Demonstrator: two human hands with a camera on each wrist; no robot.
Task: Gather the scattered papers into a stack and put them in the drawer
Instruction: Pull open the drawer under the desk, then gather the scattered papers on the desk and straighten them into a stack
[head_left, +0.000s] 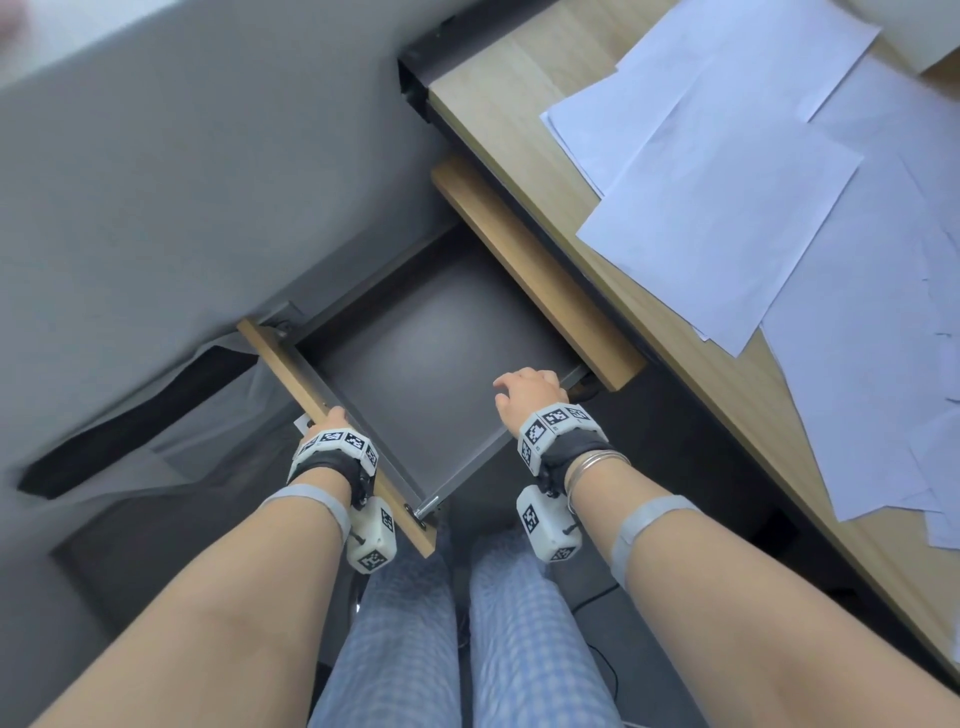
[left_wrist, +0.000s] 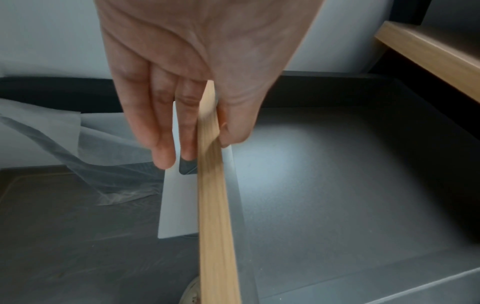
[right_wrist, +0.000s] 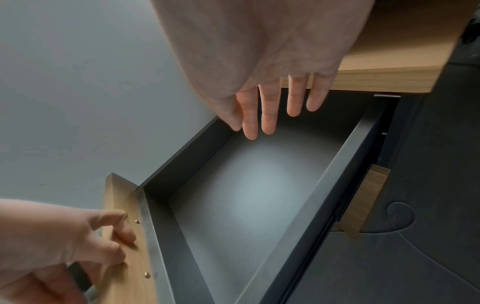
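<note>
Several white papers (head_left: 727, 208) lie scattered and overlapping on the wooden desk (head_left: 498, 93) at the upper right. Below the desk the drawer (head_left: 431, 364) is pulled out, its grey bottom (right_wrist: 246, 205) bare. My left hand (head_left: 327, 421) grips the drawer's wooden front panel (left_wrist: 213, 205), thumb on the inner side and fingers on the outer face; this hand (right_wrist: 111, 232) also shows in the right wrist view. My right hand (head_left: 524, 389) is over the drawer's right side with straight fingers (right_wrist: 270, 115) and holds nothing; contact with the drawer wall cannot be told.
A second wooden panel (head_left: 535, 270) runs under the desk edge beside the drawer. My legs in blue checked trousers (head_left: 405, 649) are below the drawer front. Clear plastic sheeting (left_wrist: 64, 144) lies on the grey floor at the left. A dark cable (head_left: 597, 597) runs on the floor.
</note>
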